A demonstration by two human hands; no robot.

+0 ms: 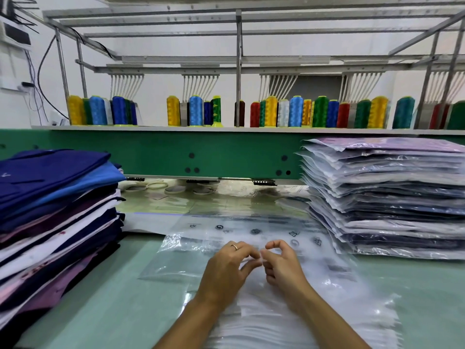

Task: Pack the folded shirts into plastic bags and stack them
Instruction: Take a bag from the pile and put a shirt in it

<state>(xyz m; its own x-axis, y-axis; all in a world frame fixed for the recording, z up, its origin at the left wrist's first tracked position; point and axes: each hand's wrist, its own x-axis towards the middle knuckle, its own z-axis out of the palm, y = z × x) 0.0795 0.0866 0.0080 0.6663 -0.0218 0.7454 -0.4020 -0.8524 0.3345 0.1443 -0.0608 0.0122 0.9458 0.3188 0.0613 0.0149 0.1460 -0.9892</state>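
Both hands work one spot: your left hand (pixel 226 269) and right hand (pixel 283 268) pinch the edge of a clear plastic bag (pixel 180 263) lying on the counter (pixel 113 298), likely parting its mouth. Next comes a garment from the folded shirts (pixel 57 210) left of your hands; packed bags (pixel 390 197) are stacked to their right.

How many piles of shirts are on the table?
2: unbagged folded shirts at the left edge, bagged shirts at the right. More may lie outside the view.
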